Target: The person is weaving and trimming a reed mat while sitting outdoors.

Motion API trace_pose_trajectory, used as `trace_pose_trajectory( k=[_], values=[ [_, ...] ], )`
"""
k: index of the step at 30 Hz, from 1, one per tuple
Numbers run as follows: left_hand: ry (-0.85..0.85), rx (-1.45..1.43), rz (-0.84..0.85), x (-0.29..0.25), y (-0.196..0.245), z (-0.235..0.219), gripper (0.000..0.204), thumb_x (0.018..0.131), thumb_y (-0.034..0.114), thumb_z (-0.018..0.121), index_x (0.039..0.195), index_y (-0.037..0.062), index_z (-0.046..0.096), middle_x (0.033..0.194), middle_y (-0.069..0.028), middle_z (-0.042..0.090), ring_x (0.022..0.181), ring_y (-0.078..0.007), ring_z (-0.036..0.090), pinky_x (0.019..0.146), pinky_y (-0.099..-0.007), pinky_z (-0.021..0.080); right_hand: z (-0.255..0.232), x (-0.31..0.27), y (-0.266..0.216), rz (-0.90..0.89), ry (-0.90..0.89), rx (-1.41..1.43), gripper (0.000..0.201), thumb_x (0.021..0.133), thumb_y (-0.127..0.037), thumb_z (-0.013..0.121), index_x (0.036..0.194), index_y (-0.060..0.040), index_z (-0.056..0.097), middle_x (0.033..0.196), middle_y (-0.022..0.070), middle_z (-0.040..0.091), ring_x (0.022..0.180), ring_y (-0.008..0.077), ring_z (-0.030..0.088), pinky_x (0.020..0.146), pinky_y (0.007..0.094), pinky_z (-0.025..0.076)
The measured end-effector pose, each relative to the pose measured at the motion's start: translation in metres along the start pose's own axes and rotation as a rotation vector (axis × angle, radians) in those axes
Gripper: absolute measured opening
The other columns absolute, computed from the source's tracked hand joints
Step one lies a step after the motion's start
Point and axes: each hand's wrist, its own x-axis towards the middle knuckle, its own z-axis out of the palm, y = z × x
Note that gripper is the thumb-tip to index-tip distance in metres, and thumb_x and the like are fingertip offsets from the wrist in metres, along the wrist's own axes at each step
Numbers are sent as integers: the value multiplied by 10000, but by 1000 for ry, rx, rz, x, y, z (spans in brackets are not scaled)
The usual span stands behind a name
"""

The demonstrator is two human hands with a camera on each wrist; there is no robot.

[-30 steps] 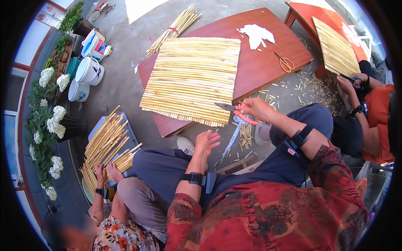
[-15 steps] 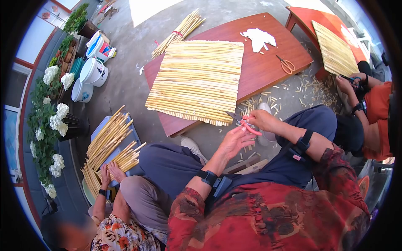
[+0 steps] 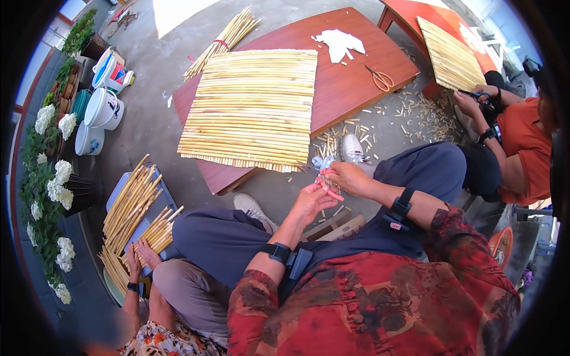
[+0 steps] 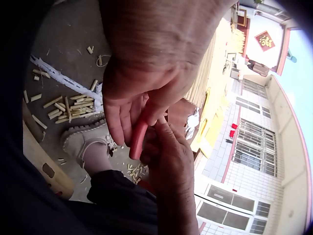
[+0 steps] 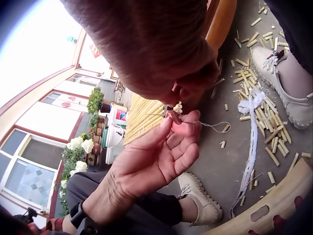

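Note:
Red-handled pliers (image 4: 139,142) are held between both hands, low in front of the mat's near right corner. My left hand (image 3: 312,203) has its thumb and fingers round a red handle, palm turned up in the right wrist view. From the other side my right hand (image 3: 352,179) pinches at the pliers with bent fingers, touching the left. The pliers' jaws are mostly hidden by the fingers. A mat of pale stalks (image 3: 249,107) lies on the low red-brown table (image 3: 350,89). A thin thread (image 5: 215,125) loops beside the hands in the right wrist view.
Scissors (image 3: 380,78) and white scraps (image 3: 340,44) lie on the table, a stalk bundle (image 3: 222,43) beyond it. Cut stalk pieces (image 5: 279,137) and a white strip (image 5: 251,147) litter the floor. Two people sit alongside, one by a blue tray (image 3: 168,188) of stalks.
The pliers have come away from the mat's corner, toward my body. My left hand, open and apart earlier, has risen to them and now grips a handle; my right hand still holds on.

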Motion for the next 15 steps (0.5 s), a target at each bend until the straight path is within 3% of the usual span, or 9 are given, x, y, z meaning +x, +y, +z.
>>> trace_pose_trajectory(
  k=[15],
  values=[
    [108, 23, 5, 16, 0, -8, 207, 884, 112, 440, 1050, -8, 470, 999, -140, 566, 902, -285, 592, 759, -367, 499, 3, 18, -5, -40, -36, -137, 409, 755, -393, 553, 919, -19, 539, 912, 194, 573, 857, 333, 564, 733, 415, 442]
  ],
)
